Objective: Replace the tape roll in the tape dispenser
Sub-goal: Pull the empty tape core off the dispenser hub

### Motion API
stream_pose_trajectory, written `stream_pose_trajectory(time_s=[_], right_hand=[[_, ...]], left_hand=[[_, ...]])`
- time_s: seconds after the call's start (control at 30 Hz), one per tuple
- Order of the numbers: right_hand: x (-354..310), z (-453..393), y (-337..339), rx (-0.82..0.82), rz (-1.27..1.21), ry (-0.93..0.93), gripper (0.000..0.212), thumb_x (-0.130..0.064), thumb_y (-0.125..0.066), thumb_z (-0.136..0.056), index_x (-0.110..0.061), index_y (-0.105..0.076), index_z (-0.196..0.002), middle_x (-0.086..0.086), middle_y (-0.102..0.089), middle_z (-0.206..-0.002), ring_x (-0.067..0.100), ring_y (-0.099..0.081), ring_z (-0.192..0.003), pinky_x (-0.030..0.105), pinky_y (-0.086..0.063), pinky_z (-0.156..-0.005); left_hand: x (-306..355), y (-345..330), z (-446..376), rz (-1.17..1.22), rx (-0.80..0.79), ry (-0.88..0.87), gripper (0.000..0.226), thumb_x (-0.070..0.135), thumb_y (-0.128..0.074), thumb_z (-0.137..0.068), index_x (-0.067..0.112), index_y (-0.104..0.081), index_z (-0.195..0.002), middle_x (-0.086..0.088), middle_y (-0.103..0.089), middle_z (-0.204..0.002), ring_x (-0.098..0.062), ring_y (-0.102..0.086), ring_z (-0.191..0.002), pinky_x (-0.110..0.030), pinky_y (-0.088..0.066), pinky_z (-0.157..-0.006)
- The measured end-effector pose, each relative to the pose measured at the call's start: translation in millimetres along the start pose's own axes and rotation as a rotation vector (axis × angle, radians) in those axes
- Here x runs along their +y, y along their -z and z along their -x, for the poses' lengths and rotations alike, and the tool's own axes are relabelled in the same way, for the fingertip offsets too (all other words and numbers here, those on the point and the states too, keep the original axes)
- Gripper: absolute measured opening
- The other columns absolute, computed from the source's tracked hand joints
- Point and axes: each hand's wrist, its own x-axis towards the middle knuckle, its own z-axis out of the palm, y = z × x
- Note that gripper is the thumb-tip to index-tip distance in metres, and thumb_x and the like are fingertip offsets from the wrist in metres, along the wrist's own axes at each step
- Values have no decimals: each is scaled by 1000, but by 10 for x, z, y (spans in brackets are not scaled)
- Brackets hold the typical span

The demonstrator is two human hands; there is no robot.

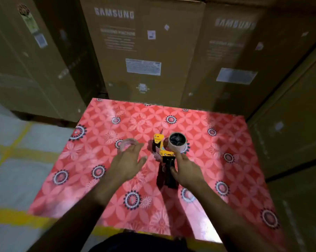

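From the head view, the only one we have, we see the tape dispenser lying on the red patterned counter, its yellow frame away from us and its black handle toward us, with a worn-down roll that is mostly cardboard core sitting on its hub just beyond our right grip. That grip is wide, fingers loose, the index finger stretched toward the frame below the roll and the thumb at the side of the handle; whether it actually presses the dispenser we cannot tell. Our left grip is also wide and holds nothing, hovering over the counter to the left of the dispenser, and just beyond its fingertips lies a clear tape roll, blurred and hard to make out against the pattern. We judge the swap has not begun. The risks come from here: the toothed blade at the far tip of the frame lies not far beyond the right index finger, so a careless reach could nick it; the dispenser, not gripped, may slide or tip when we pull the old core; and the clear roll could be nudged away or go on the wrong way round.
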Motion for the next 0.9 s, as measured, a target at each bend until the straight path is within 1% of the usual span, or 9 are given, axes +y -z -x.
stream_pose_trajectory(time_s=[0.03,0.1,0.2,0.27,0.4,0.53,0.73,0.8,0.9], right_hand=[[-33,14,-43,-39,8,-29,59,-42,-50,-97,-18,-28,-146,13,-56,-129,38,-65,-105,42,-49,-73],[-76,-13,-164,-55,-21,-76,61,-45,-49,-99,-15,-23,-145,14,-59,-124,37,-67,-100,41,-47,-70],[-159,-59,-293,-25,-18,-124,82,-50,-47,-99,-15,-1,-157,12,-63,-118,36,-68,-96,37,-42,-64],[-170,-125,-327,-21,4,-130,88,-50,-46,-99,-15,9,-159,13,-64,-117,36,-68,-95,36,-40,-63],[-181,-159,-415,-34,-33,-159,88,-43,-51,-98,-18,7,-159,15,-66,-114,36,-68,-95,40,-48,-66],[-133,-8,-443,-43,-85,-153,95,-38,-60,-94,-22,7,-159,15,-67,-110,38,-68,-95,38,-43,-66],[38,469,-505,-63,-107,-89,81,-41,-52,-95,-27,1,-156,10,-66,-95,35,-67,-78,35,-44,-57],[100,616,-498,-94,-87,-75,83,-41,-54,-94,-29,-1,-156,10,-66,-100,37,-67,-83,36,-44,-59],[174,757,-471,-133,-59,-48,85,-39,-57,-93,-32,-1,-157,10,-64,-102,37,-67,-87,36,-44,-62]], left_hand=[[30,-31,80,-5,-50,21,57,47,-41,-101,23,-31,-152,-9,-50,-147,-29,-59,-120,-41,-52,-91],[13,-122,177,10,-68,33,57,46,-42,-102,23,-31,-152,-7,-49,-149,-27,-58,-123,-39,-50,-93],[-38,-209,287,18,-93,44,58,46,-42,-102,20,-30,-152,-6,-48,-151,-23,-53,-130,-38,-47,-99],[-70,-227,304,18,-93,41,57,46,-42,-102,20,-31,-152,-4,-49,-150,-20,-52,-131,-36,-46,-99],[-119,-302,365,49,-92,44,56,45,-43,-102,21,-32,-152,-3,-51,-146,-19,-52,-130,-34,-47,-98],[-134,-361,415,68,-96,52,56,43,-45,-102,19,-33,-151,-4,-51,-145,-20,-51,-130,-35,-46,-99],[-65,-549,448,111,-97,-5,57,41,-46,-101,21,-32,-152,-4,-48,-148,-19,-48,-132,-34,-43,-105],[-13,-607,449,112,-112,-22,57,40,-46,-101,21,-31,-152,-4,-46,-149,-19,-47,-133,-33,-41,-106],[87,-681,450,128,-129,-67,57,37,-49,-101,21,-30,-153,-3,-47,-147,-18,-47,-131,-29,-40,-104]])
